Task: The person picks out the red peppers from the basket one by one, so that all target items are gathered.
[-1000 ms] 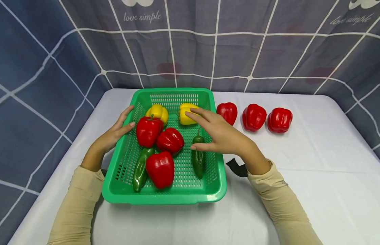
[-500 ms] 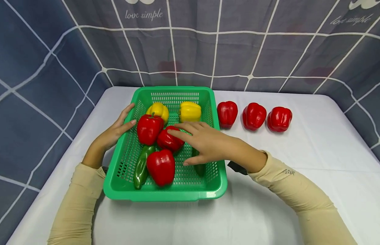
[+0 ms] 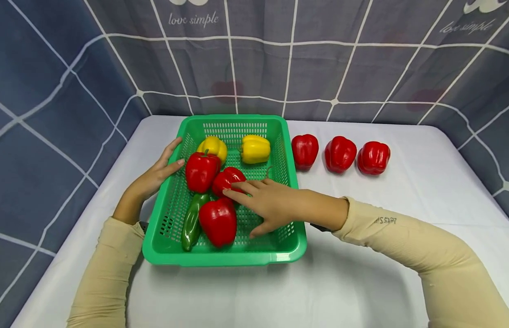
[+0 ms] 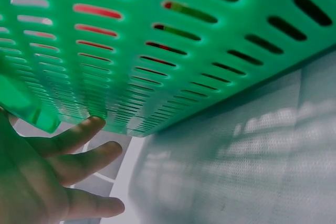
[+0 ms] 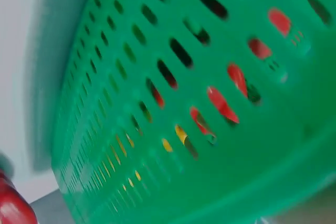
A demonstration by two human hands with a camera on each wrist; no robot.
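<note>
A green plastic basket [image 3: 225, 259] holds bell peppers and long green peppers. At its left rim rests my left hand [image 3: 155, 176], thumb over the edge; the left wrist view shows straight fingers [image 4: 86, 161] along the outer wall. My right hand [image 3: 275, 204] reaches over the right side, fingertips overlapping the middle red bell pepper [image 3: 226, 179] in the head view. Beneath this hand a long green pepper is hidden except for its stem [image 3: 269, 171]. Another red bell pepper [image 3: 218, 222] lies in front, beside a second long green pepper [image 3: 192, 222].
Also in the basket are a red bell pepper [image 3: 202, 172] and two yellow bell peppers, one at the back left [image 3: 215, 148], one at the back right [image 3: 255, 149]. Three red bell peppers [image 3: 340, 155] line the white table right of the basket. A checked grey curtain [image 3: 258, 68] stands behind.
My right hand has moved down and toward the front of the basket, from near the yellow bell pepper to beside the middle red one. My left hand stays at the rim.
</note>
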